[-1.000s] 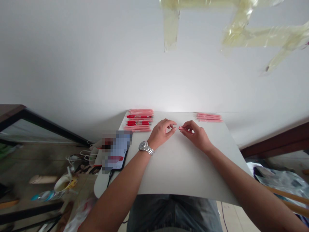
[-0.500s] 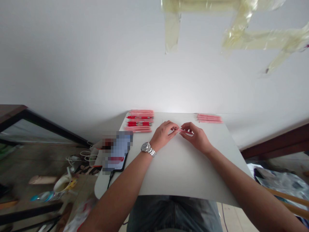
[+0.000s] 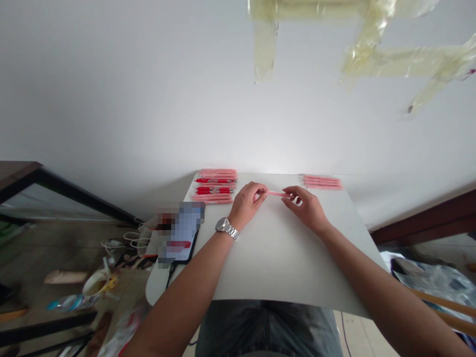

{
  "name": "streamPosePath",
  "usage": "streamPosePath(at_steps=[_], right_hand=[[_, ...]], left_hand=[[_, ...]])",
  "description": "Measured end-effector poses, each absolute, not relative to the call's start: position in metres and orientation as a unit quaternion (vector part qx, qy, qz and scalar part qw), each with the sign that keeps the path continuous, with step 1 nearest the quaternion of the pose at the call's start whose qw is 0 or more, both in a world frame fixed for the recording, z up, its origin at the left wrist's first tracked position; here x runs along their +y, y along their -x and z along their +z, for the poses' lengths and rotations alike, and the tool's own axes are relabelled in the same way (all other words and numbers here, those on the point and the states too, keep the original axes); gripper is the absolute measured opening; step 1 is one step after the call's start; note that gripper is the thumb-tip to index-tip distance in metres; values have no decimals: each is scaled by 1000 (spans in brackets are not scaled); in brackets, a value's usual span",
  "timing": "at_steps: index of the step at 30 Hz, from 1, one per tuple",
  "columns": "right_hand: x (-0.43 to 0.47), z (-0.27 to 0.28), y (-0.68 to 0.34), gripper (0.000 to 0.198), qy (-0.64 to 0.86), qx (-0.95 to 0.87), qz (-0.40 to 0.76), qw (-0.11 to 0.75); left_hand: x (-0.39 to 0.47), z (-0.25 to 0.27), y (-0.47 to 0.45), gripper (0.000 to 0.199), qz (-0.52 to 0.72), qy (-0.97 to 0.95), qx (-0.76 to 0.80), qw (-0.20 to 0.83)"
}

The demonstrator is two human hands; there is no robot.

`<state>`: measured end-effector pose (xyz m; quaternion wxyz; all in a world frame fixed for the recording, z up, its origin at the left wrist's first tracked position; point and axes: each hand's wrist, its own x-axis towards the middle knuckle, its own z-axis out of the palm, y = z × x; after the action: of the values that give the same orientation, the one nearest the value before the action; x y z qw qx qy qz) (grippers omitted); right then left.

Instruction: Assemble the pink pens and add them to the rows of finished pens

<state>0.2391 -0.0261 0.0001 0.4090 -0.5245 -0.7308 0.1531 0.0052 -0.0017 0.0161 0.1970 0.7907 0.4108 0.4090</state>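
Left hand (image 3: 245, 202) pinches a pink pen (image 3: 275, 193) at its nine-o'clock end, right hand (image 3: 307, 207) at three. Gripping both ends likely steadies it.

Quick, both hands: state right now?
Left hand: closed, pinching the left end of a slim pink stick.
Right hand: fingers curled about the stick's right end, apparently holding it.

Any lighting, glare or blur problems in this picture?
Head view: wall brightest just above the table; head view: glints on the yellowish tape; head view: pixelation covers much of the phone; head view: held pink stick looks too soft for fine detail.
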Motion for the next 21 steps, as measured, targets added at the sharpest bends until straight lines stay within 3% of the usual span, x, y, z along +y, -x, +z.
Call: streamPosePath(at_steps=[21], right_hand=[[-24,1,-244,23,526,-734,116,414]], left_hand=[[0,12,-4,9,414,-790,412,187]])
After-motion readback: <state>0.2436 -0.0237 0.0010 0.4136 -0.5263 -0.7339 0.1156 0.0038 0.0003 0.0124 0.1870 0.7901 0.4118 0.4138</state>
